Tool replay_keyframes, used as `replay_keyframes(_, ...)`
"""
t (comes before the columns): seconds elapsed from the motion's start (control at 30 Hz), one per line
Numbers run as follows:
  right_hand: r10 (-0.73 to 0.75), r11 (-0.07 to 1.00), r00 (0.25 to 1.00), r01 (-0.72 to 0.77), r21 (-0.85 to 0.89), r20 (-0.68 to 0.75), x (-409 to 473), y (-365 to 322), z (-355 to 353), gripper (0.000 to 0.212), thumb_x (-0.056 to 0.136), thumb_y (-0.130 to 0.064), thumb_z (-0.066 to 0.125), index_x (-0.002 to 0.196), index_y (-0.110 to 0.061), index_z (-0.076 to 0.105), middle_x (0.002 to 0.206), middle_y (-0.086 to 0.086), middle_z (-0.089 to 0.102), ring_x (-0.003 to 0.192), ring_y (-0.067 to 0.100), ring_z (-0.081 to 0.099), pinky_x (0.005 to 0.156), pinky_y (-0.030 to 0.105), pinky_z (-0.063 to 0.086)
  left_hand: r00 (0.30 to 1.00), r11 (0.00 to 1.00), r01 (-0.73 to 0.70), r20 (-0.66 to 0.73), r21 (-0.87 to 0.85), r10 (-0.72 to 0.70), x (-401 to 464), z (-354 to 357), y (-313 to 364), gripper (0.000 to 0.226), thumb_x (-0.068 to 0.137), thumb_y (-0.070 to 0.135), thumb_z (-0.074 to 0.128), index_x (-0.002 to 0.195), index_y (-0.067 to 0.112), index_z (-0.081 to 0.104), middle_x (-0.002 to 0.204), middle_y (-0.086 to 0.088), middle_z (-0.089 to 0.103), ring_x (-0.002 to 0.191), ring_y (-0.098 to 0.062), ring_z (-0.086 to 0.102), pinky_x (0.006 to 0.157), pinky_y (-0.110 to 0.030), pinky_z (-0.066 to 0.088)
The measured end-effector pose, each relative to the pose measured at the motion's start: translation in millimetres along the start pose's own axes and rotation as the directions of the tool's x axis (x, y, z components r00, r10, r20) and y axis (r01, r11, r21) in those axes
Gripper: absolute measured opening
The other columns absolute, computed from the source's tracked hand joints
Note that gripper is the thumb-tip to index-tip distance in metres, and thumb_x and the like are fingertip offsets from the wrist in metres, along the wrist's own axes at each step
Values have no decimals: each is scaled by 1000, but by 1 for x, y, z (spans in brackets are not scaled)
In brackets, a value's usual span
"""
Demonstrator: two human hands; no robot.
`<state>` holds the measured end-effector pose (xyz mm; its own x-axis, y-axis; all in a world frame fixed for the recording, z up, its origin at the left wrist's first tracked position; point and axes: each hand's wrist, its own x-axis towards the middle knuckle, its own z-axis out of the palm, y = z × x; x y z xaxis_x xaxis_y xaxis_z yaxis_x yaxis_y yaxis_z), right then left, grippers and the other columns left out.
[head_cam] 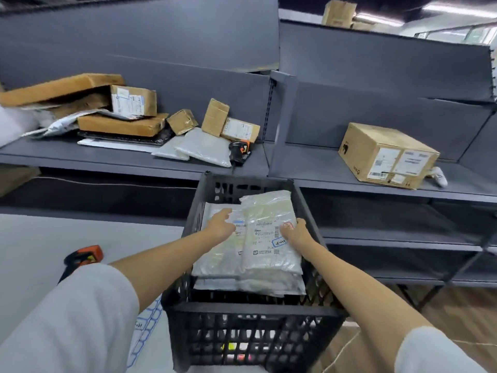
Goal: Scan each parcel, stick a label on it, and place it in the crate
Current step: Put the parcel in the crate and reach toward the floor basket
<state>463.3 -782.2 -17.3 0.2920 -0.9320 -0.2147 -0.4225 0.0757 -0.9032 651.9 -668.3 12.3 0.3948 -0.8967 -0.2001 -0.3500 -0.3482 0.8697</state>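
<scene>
Dark grey metal shelving [349,184] along the wall, wood-look floor [457,305], ceiling strip light [457,9]

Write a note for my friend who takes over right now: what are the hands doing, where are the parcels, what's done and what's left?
Left hand: fingers straight, resting on the left bag parcel in the black crate.
Right hand: gripping the edge of the labelled bag parcel, on top of the stack.
Done: several bag parcels lie in the crate.
Left: boxes and bags on the shelf, one scanner beside them, plus the big box to the right.
</scene>
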Motion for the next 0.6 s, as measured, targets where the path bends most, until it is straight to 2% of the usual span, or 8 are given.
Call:
replay_keyframes(0.07,-38,959,999,36,-282,-3,5,6,5,72,91,-20,61,145,-12,14,134,18,36,121,34,44,98,42,42,1000,997,-23,-5,80,24,-3,-5,0,59,96,6,43,150,16,22,155,-6,25,136,-23,37,89,-20,31)
replay_keyframes(0.1,-79,884,997,71,-462,3,7,8,9,71,91,-20,59,146,-16,14,137,19,29,126,36,36,103,43,35,999,993,-33,-8,110,34,-4,-7,0,59,96,7,43,150,16,21,155,-5,25,135,-22,37,88,-20,31)
replay_keyframes(0.17,-191,653,980,171,-738,58,9,10,18,53,94,-14,49,143,-17,28,139,20,26,126,35,32,101,40,37,998,985,-55,-15,163,58,-5,-11,-1,58,96,9,43,150,17,22,155,-4,26,134,-22,39,87,-20,32)
replay_keyframes(0.27,-248,416,951,276,-866,184,12,11,28,34,94,-3,36,125,-5,49,133,16,43,118,31,47,90,36,46,994,969,-96,-21,226,104,-4,-17,-3,58,96,10,43,149,19,24,155,-3,27,114,-17,53,83,-18,36)
replay_keyframes(0.33,-151,416,963,268,-869,224,15,15,30,34,95,-5,33,126,-6,47,128,13,49,113,30,52,90,39,46,990,957,-124,-35,264,138,-3,-22,-3,58,95,10,43,149,19,25,155,-4,28,101,-13,56,78,-17,40)
replay_keyframes(0.47,-40,470,964,250,-847,262,22,7,24,37,95,-13,38,130,-8,46,127,14,54,113,32,54,92,39,45,976,915,-169,-66,366,207,-3,-35,-1,57,94,8,43,147,18,29,154,-2,29,135,-24,39,104,-28,35)
replay_keyframes(0.53,14,447,953,265,-854,303,23,-4,21,40,94,-12,37,133,-7,43,131,13,53,115,30,54,90,36,44,966,903,-178,-105,391,236,-3,-43,0,54,93,8,44,145,18,34,150,-3,37,130,-25,44,106,-33,38)
replay_keyframes(0.6,-11,440,957,265,-858,290,22,-16,20,42,95,-15,36,136,-9,42,134,12,52,117,29,53,93,36,45,952,891,-165,-168,423,256,-6,-52,1,51,92,11,45,142,19,40,144,-4,45,117,-28,55,98,-36,47)
